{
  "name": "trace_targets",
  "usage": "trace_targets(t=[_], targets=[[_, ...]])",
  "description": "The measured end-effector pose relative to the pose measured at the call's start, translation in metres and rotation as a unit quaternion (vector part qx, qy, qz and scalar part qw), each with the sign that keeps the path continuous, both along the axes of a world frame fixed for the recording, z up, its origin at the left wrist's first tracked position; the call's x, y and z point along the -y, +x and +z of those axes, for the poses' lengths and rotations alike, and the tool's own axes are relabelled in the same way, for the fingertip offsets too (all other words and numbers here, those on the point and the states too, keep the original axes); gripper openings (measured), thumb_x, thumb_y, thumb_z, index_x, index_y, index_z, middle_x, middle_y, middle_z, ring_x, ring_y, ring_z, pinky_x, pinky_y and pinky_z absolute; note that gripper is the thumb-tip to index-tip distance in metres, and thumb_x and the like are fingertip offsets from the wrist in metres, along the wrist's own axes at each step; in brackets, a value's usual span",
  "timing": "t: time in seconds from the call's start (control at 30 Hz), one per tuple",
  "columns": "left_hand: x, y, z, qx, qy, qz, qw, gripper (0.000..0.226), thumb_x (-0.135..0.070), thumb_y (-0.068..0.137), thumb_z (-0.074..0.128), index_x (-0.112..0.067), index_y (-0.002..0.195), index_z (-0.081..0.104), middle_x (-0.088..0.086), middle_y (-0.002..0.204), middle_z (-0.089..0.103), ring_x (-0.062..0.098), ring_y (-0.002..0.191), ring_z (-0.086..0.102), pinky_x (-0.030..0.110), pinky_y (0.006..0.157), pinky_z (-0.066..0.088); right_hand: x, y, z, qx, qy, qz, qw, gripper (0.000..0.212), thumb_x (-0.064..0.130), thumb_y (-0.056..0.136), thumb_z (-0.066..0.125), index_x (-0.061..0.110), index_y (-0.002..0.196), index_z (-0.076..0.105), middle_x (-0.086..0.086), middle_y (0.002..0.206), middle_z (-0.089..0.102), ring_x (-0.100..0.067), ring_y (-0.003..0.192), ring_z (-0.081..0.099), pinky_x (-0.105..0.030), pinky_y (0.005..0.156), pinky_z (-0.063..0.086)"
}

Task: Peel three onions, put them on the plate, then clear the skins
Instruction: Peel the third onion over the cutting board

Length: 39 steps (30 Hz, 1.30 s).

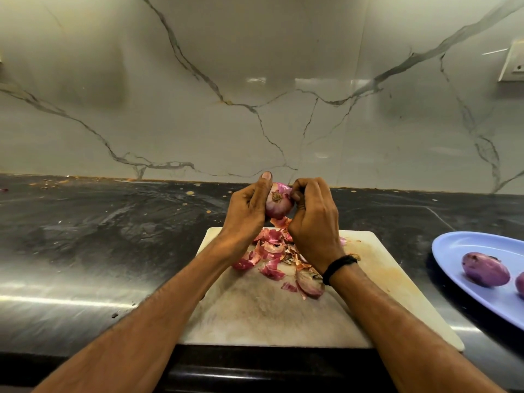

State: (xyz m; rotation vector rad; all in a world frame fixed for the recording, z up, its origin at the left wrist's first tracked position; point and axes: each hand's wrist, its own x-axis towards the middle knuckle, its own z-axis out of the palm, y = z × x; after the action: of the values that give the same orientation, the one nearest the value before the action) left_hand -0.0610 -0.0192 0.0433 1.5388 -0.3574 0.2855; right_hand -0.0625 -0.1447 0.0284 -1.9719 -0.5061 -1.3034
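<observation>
My left hand (249, 207) grips a pink onion (279, 201) above the far edge of the white cutting board (255, 313), its root end facing me. My right hand (312, 211) pinches the skin at the onion's right side with curled fingers. A heap of pink and brown onion skins (272, 256) lies on the board below my hands. At the right, a blue plate (459, 251) holds a peeled purple onion (485, 269), and a second peeled onion (520, 283) is cut off by the frame edge.
The board lies on a dark, smeared countertop (99, 236) with crumbs along the back. A marble backsplash (255, 95) rises behind it. A wall socket (513, 66) sits at the upper right.
</observation>
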Motion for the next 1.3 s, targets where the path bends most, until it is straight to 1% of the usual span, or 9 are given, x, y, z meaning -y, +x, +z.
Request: trace_targets(t=[0.2, 0.37, 0.5, 0.6, 0.8, 0.93, 1.03, 1.17, 1.3], targets=[[0.0, 0.002, 0.001, -0.007, -0.013, 0.014, 1.0, 0.058, -0.045, 0.105, 0.041, 0.006, 0.083, 0.057, 0.017, 0.072, 0.056, 0.004, 0.056, 0.061, 0.014, 0.05, 0.047, 0.002, -0.001, 0.001, -0.002, 0.048, 0.002, 0.999, 0.034, 0.024, 0.085, 0.032, -0.001, 0.092, 0.055, -0.004, 0.083, 0.051, -0.013, 0.073, 0.048, -0.01, 0.065, 0.036], [0.001, -0.002, 0.004, -0.008, -0.032, -0.009, 0.999, 0.039, -0.039, 0.106, 0.041, -0.015, 0.085, 0.064, -0.008, 0.068, 0.072, 0.006, 0.073, 0.073, 0.017, 0.062, 0.055, 0.008, 0.002, 0.0, -0.004, 0.058, 0.006, 0.998, 0.021, 0.013, 0.095, 0.043, 0.003, 0.105, 0.058, -0.008, 0.096, 0.063, -0.015, 0.086, 0.061, -0.02, 0.074, 0.053], [0.002, -0.006, 0.007, 0.003, -0.039, 0.002, 0.999, 0.032, -0.038, 0.106, 0.04, -0.019, 0.096, 0.064, 0.0, 0.085, 0.067, 0.0, 0.07, 0.071, 0.015, 0.057, 0.053, 0.005, 0.002, -0.002, -0.009, 0.026, 0.007, 1.0, 0.024, 0.012, 0.09, 0.053, 0.004, 0.112, 0.061, -0.009, 0.105, 0.064, -0.011, 0.096, 0.057, -0.021, 0.084, 0.052], [0.001, -0.006, 0.008, 0.005, -0.044, 0.017, 0.999, 0.032, -0.038, 0.107, 0.038, -0.02, 0.097, 0.063, 0.0, 0.089, 0.062, -0.003, 0.065, 0.068, 0.012, 0.051, 0.048, 0.006, 0.004, -0.002, -0.006, 0.018, 0.006, 1.0, 0.024, 0.016, 0.092, 0.055, 0.005, 0.111, 0.063, -0.008, 0.105, 0.065, -0.01, 0.096, 0.057, -0.011, 0.083, 0.046], [-0.003, -0.002, 0.007, 0.002, -0.034, 0.01, 0.999, 0.043, -0.042, 0.107, 0.034, -0.014, 0.12, 0.063, 0.008, 0.101, 0.067, 0.002, 0.073, 0.071, 0.014, 0.056, 0.051, 0.005, 0.002, -0.002, -0.014, 0.0, 0.04, 0.999, 0.03, 0.022, 0.093, 0.054, 0.005, 0.117, 0.062, -0.008, 0.109, 0.065, -0.013, 0.098, 0.06, -0.008, 0.087, 0.046], [-0.004, 0.002, 0.007, 0.014, -0.038, 0.009, 0.999, 0.042, -0.043, 0.106, 0.035, -0.009, 0.111, 0.06, 0.007, 0.094, 0.065, 0.003, 0.071, 0.068, 0.015, 0.06, 0.052, 0.005, 0.003, -0.002, -0.009, 0.005, 0.054, 0.999, 0.029, 0.016, 0.093, 0.057, 0.005, 0.12, 0.06, -0.009, 0.111, 0.065, -0.014, 0.1, 0.062, -0.015, 0.09, 0.049], [-0.005, 0.003, 0.006, 0.013, -0.031, 0.01, 0.999, 0.049, -0.045, 0.106, 0.035, -0.003, 0.114, 0.059, 0.006, 0.09, 0.066, 0.004, 0.07, 0.068, 0.016, 0.06, 0.052, 0.004, 0.002, -0.002, 0.004, 0.008, 0.051, 0.999, 0.025, 0.013, 0.094, 0.056, 0.005, 0.117, 0.062, -0.009, 0.108, 0.066, -0.011, 0.098, 0.06, -0.01, 0.088, 0.047], [-0.004, 0.004, 0.004, 0.007, -0.018, 0.01, 1.0, 0.051, -0.046, 0.105, 0.035, -0.003, 0.107, 0.062, 0.003, 0.081, 0.068, 0.005, 0.068, 0.068, 0.017, 0.063, 0.053, 0.003, -0.001, -0.001, 0.02, 0.02, 0.053, 0.998, 0.029, 0.023, 0.092, 0.05, 0.003, 0.105, 0.065, -0.008, 0.099, 0.065, -0.009, 0.09, 0.058, -0.012, 0.079, 0.05], [-0.005, 0.008, 0.002, 0.008, 0.0, 0.021, 1.0, 0.049, -0.05, 0.104, 0.037, -0.01, 0.107, 0.065, 0.018, 0.103, 0.067, 0.016, 0.081, 0.069, 0.021, 0.067, 0.056, 0.003, -0.001, -0.001, 0.023, 0.028, 0.052, 0.998, 0.028, 0.023, 0.088, 0.048, 0.001, 0.097, 0.063, -0.01, 0.092, 0.063, -0.014, 0.083, 0.057, -0.01, 0.074, 0.047]])
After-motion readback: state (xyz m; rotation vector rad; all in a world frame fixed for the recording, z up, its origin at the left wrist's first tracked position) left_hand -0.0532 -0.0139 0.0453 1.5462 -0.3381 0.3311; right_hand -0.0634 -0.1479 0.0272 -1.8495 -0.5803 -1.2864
